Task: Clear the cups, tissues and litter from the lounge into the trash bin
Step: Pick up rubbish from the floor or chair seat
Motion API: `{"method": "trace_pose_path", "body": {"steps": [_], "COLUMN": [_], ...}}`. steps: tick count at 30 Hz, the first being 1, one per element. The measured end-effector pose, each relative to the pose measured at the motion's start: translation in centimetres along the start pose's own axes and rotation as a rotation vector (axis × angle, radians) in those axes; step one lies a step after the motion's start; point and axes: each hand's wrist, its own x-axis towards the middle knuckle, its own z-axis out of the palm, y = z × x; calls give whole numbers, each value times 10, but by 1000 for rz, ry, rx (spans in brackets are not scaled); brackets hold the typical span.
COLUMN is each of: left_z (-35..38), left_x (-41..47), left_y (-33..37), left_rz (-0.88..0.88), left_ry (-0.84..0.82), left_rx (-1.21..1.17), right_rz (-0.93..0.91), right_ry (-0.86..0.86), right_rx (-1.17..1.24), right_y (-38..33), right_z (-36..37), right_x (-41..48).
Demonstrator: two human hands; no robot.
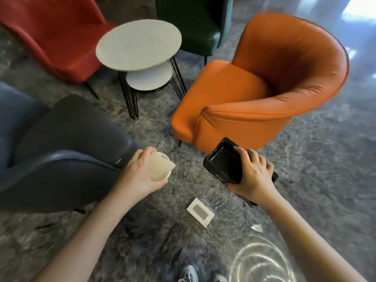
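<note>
Shoes point(188, 274) are cut off at the bottom edge; just ahead a white box point(200, 212) and a paper scrap point(256, 227) lie on the carpet point(325, 159), uncollected. Left hand point(140, 174) curls round a paper cup point(156, 175) stuffed with tissue point(163, 164), right hand point(253, 176) clamps a black tray point(222, 163), likely one load. Beyond the orange armchair point(254, 98) no trash bin shows.

A lane of bare carpet point(154, 131) is running between the blue armchair point(50, 155) at left and the orange armchair point(244, 102) at right, narrowing toward the wire legs of the nested round tables point(140, 44). A white box point(200, 212) and a paper scrap point(256, 227) are lying on the near carpet, with open floor stretching to the right.
</note>
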Motion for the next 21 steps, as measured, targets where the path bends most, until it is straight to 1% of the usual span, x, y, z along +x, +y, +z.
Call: {"method": "trace_pose_path", "body": {"steps": [3,5,8,10,13,17,21], "left_z": [54,102,194,265,369,501,606], "left_x": [8,15,29,40,57,65,69], "left_y": [6,2,-14,-35,-82,-165,-243], "left_rz": [34,63,91,98,114,80,16], "left_ry": [-49,-65,-71,-80,-30,21,81], "left_rx": [-7,-26,-83,-123,-153,-216,-164], "right_rz": [72,124,184,246,314,381,363], "right_ry": [40,65,76,83,65,31,-9], "right_rx": [0,-6,-22,-11,39,61,66], "right_y": [44,77,128,161,205,255,290], "right_z": [33,69,144,208,317,474,598], "right_x": [-18,-26,-35,-39,-40,-44,-28]}}
